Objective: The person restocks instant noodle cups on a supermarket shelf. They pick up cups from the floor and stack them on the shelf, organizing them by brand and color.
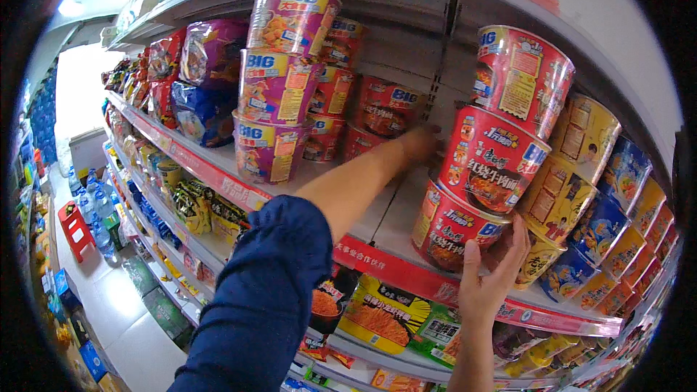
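My left hand, blurred, is deep on the shelf, left of a stack of red instant noodle cups. Its fingers are partly lost in shadow, so what it touches is unclear. The stack has a top cup, a middle cup and a bottom cup. At the shelf's front, my right hand rests against the lower right side of the bottom cup, thumb and fingers spread. Behind my left forearm are other red noodle cups. Purple noodle cups stand three high to the left.
Yellow cups and blue cups stand close on the right. A red price strip edges the shelf. Bagged noodles sit far left; packets fill the shelf below. A red stool stands on the aisle floor.
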Available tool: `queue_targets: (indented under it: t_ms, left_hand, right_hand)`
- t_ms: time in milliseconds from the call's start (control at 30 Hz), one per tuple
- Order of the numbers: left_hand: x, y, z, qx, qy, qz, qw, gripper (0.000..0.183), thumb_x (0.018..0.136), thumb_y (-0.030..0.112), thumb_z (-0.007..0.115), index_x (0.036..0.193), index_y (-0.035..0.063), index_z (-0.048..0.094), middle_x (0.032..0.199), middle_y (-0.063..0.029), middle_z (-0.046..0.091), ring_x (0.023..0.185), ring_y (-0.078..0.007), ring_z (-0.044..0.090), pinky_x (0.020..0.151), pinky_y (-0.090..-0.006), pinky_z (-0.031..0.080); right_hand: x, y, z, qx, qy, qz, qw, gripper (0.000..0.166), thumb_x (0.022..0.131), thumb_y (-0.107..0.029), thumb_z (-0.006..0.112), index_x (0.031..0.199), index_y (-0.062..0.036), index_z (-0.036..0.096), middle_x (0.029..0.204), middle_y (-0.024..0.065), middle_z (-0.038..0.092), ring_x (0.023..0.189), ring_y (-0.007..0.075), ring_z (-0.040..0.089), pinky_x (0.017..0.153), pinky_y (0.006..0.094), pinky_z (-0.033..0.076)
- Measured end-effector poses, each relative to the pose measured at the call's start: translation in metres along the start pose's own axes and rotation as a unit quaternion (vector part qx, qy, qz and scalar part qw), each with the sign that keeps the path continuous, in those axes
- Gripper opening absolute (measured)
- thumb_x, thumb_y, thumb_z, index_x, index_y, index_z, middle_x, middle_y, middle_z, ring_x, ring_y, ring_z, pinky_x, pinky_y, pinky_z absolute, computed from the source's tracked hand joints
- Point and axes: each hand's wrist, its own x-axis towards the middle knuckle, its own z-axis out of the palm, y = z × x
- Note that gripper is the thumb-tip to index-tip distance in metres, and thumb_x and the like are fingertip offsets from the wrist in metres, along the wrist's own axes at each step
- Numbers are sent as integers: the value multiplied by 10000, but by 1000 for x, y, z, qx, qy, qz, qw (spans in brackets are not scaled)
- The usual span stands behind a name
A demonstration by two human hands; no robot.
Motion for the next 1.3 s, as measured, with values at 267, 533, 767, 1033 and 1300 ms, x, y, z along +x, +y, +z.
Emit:
queue_targets:
  t_ms: [267,533,767,1033,1300]
  left_hand:
    - [-165,35,-62,376,341,436,743,274,843,39,587,1117,22,594,1085,-103,650,973,-225,626,898,-352,472]
    - [-225,15,-244,-70,338,122,930,579,906,555,507,1269,105,488,1041,-76,640,980,-208,604,927,-399,457]
    - [-220,-7,-248,-130,216,19,967,748,807,749,473,1314,202,518,1343,-33,517,1241,-219,464,1018,-455,341]
    - [-210,-3,-213,-72,221,-25,972,965,743,757,561,1408,93,342,1328,-119,506,1258,-243,436,1041,-441,292]
    - [-199,6,-166,-20,147,-11,989,848,761,670,630,1376,151,360,1346,-65,479,1256,-238,412,986,-534,298]
  right_hand:
    - [-3,1,-7,-9,8,11,1000,668,854,-230,669,1373,25,334,1338,234,400,1252,372,381,1048,440,304]
    - [5,-14,0,-34,18,-11,999,645,859,-263,665,1349,23,360,1314,233,420,1232,373,403,1039,435,316]
    - [0,-16,1,-10,38,-4,999,625,849,-220,672,1339,23,371,1312,223,421,1230,366,400,1039,438,312]
    - [-1,-24,15,-43,70,-24,996,588,846,-189,663,1321,28,393,1310,219,413,1220,353,404,1031,427,318]
    - [-10,-66,34,-67,87,-182,977,471,808,-77,632,1236,21,463,1235,215,485,1147,354,457,998,440,353]
